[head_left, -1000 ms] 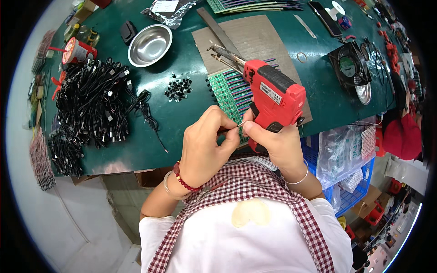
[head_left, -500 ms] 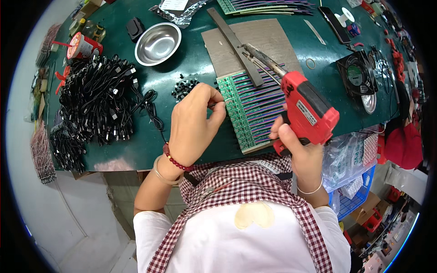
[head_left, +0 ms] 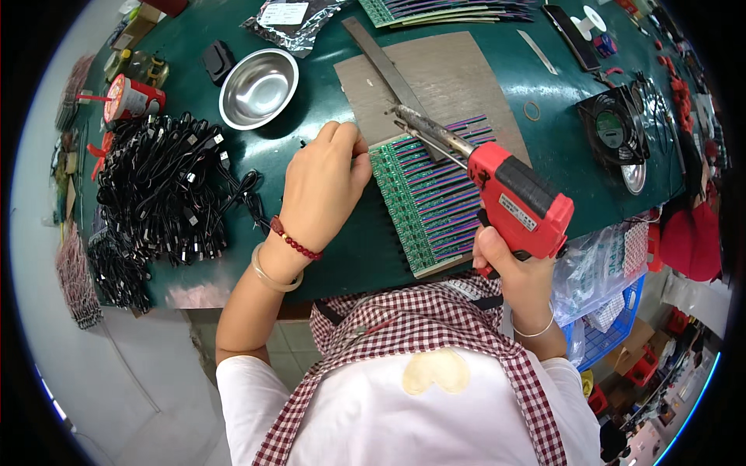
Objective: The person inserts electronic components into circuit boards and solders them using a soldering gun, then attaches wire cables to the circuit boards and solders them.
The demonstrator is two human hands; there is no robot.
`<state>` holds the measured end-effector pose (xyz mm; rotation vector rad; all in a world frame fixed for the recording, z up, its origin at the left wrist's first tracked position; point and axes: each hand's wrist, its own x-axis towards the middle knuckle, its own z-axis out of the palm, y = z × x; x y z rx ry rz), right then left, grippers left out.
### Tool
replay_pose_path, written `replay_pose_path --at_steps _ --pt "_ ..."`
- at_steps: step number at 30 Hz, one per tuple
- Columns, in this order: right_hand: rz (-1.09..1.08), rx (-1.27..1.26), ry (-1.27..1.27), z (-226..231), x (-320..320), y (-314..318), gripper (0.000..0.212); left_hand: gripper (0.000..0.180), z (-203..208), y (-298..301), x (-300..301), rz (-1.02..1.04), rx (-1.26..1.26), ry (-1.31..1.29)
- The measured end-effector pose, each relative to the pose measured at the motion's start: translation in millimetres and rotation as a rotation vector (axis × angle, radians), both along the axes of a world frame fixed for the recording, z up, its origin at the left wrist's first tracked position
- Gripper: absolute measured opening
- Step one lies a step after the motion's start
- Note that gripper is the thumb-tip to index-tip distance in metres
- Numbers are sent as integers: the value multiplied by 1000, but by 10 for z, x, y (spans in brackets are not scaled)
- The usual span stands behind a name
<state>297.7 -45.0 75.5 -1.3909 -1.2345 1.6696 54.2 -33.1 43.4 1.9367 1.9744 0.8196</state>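
Observation:
My right hand (head_left: 517, 268) grips a red and black soldering gun (head_left: 517, 198) by its handle, its metal tip pointing up and left over a flat grey metal bar (head_left: 377, 58). Under the bar lies a row of green circuit boards (head_left: 400, 206) with coloured wires (head_left: 451, 213) running off to the right. Just left of the boards' upper end is my left hand (head_left: 326, 175), fingers bent in and closed together. Whatever they pinch, if anything, is hidden. Both the boards and the bar rest on a brown sheet (head_left: 458, 74).
A heap of black cables (head_left: 159, 190) covers the table's left side, below a red cup (head_left: 132, 97) and a steel bowl (head_left: 259, 87). Toward the right stand a black fan (head_left: 610, 128) and a phone (head_left: 571, 39). More wired boards (head_left: 443, 12) lie at the far edge.
My left hand has drawn left and slightly up from the boards, covering the small black parts there. The soldering gun's tip has shifted left and down. The view has also shifted a little.

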Motion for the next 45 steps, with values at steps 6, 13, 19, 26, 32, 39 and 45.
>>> replay_pose_path --at_steps 6,13,19,26,32,39,45 --pt "-10 145 -86 -175 169 -92 29 11 -61 105 -32 -32 -37 69" --pt "96 193 -141 -175 171 -40 24 9 -62 157 -39 -86 -83 145" --pt "154 512 -193 -162 58 73 22 8 -72 182 -35 -94 -112 166" --pt "182 402 -267 -114 54 51 20 8 -67 177 -47 -87 -128 161" --pt "87 260 -192 -156 117 -5 22 8 -65 187 -36 -82 -126 158" --pt "42 265 -136 -188 203 -44 27 7 -82 188 -26 -88 -111 166" --pt "74 219 -160 -165 161 -27 21 7 -68 182 -36 -90 -124 167"
